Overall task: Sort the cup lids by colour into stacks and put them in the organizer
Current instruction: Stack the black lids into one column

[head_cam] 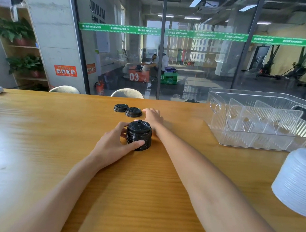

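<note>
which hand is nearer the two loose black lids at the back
Right. The right hand lies flat just right of the loose black lids; the left hand is nearer the camera, gripping the black stack.

left hand (112, 143): bare, no ring, glove or watch showing
right hand (153, 116): bare, no ring or glove showing
left forearm (58, 187): bare from wrist to the near edge, no sleeve, no band
right forearm (207, 179): bare from wrist to the near edge, no sleeve, no band
wrists: both plain, unmarked
</note>
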The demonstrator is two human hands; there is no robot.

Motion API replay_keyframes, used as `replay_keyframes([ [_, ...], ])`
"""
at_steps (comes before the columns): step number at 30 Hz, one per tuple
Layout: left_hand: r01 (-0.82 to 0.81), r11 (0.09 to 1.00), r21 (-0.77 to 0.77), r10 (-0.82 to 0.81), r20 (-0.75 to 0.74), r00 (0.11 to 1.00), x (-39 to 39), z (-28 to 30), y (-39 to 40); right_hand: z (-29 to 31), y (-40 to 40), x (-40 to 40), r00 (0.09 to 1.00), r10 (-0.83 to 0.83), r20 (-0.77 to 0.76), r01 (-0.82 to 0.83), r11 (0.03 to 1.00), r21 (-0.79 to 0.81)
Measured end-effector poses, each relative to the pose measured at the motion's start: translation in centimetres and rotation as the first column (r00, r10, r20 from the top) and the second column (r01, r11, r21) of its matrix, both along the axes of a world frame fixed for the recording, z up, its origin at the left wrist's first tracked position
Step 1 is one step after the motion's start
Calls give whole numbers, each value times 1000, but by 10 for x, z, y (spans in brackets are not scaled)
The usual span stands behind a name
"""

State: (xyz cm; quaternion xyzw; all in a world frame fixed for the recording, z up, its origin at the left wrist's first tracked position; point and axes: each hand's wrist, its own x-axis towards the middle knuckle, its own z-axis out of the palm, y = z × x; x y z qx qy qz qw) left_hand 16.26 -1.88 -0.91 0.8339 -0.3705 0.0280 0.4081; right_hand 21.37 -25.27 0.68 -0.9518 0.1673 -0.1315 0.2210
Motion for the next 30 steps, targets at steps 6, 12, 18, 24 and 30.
replay_keyframes([
  [6,-7,1000,-13,7,-1,1000,3,-3,-1,10,12,25,990,139,-26,-140,990,-9],
  [12,-26,999,-25,27,24,999,5,-4,-2,8,13,37,988,144,-55,-148,987,-68],
  [18,-25,1000,-7,25,30,999,5,-3,-3,2,8,32,990,114,86,-112,993,-27],
  [24,-36,999,-9,37,22,999,5,-2,-3,0,7,22,978,84,188,-101,991,84],
  [30,-38,999,-14,39,24,999,3,-1,-3,-1,5,2,970,34,239,-84,976,200],
])
